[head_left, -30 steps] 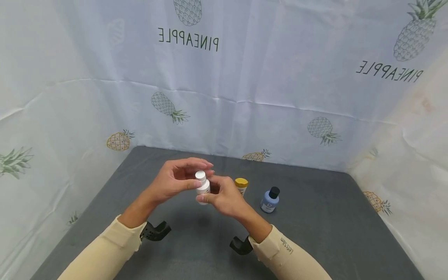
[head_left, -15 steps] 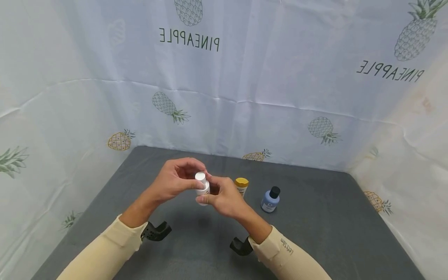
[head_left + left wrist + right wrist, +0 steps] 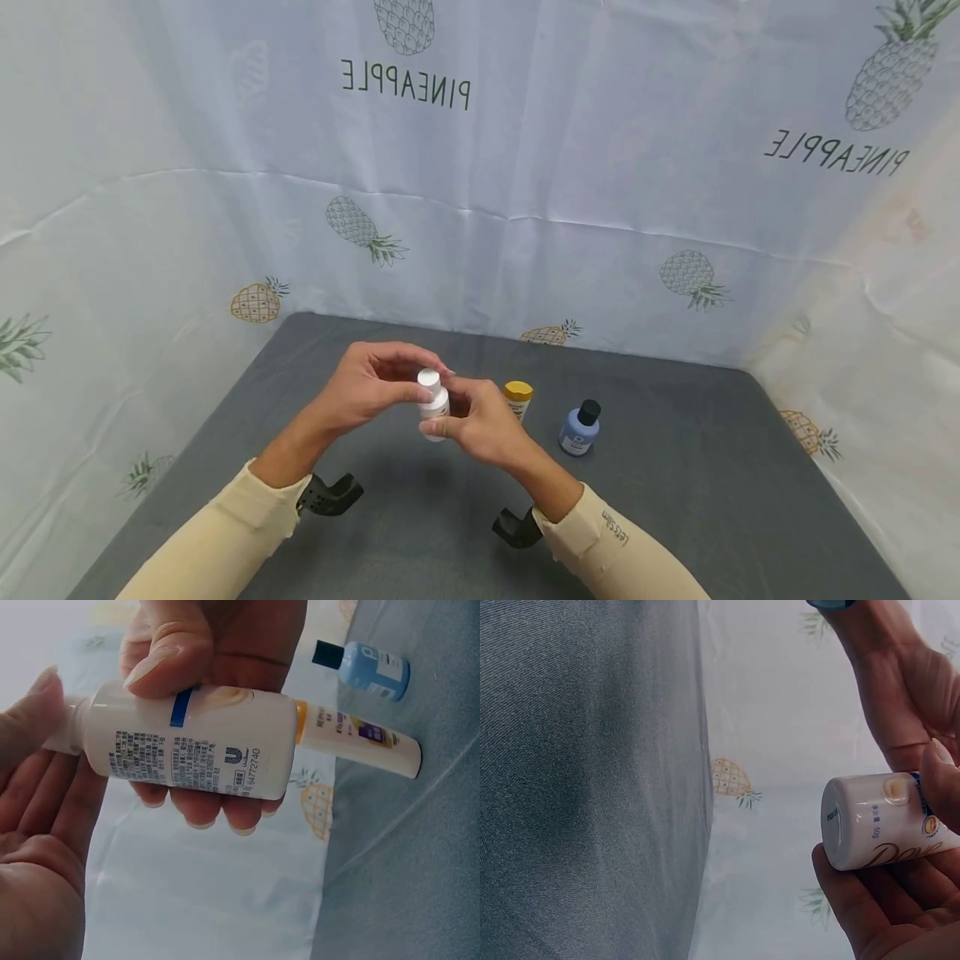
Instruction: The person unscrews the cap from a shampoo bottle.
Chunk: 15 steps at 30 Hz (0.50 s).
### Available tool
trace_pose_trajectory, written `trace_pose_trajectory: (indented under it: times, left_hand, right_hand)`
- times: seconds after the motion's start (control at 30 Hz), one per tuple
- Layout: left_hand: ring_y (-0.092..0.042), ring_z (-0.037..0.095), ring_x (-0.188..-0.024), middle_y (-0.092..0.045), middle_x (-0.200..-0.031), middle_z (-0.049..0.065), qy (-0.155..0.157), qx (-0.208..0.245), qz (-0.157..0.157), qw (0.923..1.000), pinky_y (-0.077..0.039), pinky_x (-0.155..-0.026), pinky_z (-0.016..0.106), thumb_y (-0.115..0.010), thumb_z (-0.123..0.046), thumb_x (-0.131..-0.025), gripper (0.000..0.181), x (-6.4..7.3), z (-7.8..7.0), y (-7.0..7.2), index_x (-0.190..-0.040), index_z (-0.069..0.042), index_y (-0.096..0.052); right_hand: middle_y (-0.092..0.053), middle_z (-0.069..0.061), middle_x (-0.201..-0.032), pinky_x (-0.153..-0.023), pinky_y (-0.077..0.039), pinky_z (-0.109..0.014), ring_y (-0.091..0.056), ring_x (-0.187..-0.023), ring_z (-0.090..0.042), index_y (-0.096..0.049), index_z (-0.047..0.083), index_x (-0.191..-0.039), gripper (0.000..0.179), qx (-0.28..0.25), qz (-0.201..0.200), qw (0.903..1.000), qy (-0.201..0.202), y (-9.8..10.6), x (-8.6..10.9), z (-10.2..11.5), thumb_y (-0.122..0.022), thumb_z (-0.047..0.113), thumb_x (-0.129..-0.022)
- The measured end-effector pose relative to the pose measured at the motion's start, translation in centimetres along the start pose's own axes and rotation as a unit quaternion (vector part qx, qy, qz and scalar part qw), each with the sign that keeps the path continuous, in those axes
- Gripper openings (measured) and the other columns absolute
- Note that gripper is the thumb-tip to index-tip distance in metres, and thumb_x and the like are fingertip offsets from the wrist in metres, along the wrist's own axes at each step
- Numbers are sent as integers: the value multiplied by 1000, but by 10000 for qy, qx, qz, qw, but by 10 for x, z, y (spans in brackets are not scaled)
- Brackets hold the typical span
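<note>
Both hands are on a small white Dove bottle (image 3: pixel 436 407), held upright above the table. My right hand (image 3: pixel 483 423) grips its body, thumb in front and fingers behind. At the white cap (image 3: pixel 429 380), my left hand (image 3: pixel 366 390) pinches with the thumb on the near side and fingers curving round behind. The left wrist view shows the bottle's printed back label (image 3: pixel 172 757) and the left thumb (image 3: pixel 45 697) against the cap. In the right wrist view, the bottle's base (image 3: pixel 838 825) and Dove lettering face the camera.
Behind the right hand stands a white bottle with a yellow cap (image 3: pixel 517 391), partly hidden. Farther right on the dark grey table (image 3: pixel 712 467) is a blue bottle (image 3: pixel 577 435) with a black cap. A pineapple-print curtain (image 3: pixel 480 150) encloses the back and sides.
The left fingers have drawn in round the cap, then shifted slightly on it, with the left wrist turning a little. The right hand and bottle stay nearly in place.
</note>
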State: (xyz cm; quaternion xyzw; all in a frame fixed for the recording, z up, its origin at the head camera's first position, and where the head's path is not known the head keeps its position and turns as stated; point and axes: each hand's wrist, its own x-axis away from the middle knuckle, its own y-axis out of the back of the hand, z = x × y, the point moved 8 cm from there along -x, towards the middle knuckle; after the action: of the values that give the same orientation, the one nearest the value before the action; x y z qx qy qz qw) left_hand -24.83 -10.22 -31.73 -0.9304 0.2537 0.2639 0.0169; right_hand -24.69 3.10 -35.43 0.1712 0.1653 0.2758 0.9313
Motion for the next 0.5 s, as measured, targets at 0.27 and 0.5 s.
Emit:
trace_pose_trajectory:
  times: [0.27, 0.5]
  left_hand:
    - [-76, 13, -96, -70, -114, 0, -324, 107, -78, 9994, -63, -78, 26, -80, 11, -83, 32, 0, 2, -2, -109, -6, -74]
    - [-72, 18, -121, -70, -133, 5, -588, 440, 464, 9962, -61, -98, 32, -71, 15, -89, 38, 0, -4, -7, -126, 14, -63]
  right_hand:
    - [-74, -19, -124, -85, -62, -24, -77, -106, -23, -67, 0, -133, 45, -95, 4, 9999, -144, 0, 1, -1, -80, 10, -92]
    - [-75, -19, -113, -81, -60, -21, -73, -93, -10, -71, 0, -123, 32, -3, 11, 10000, -12, 0, 1, 1, -79, 8, -92]
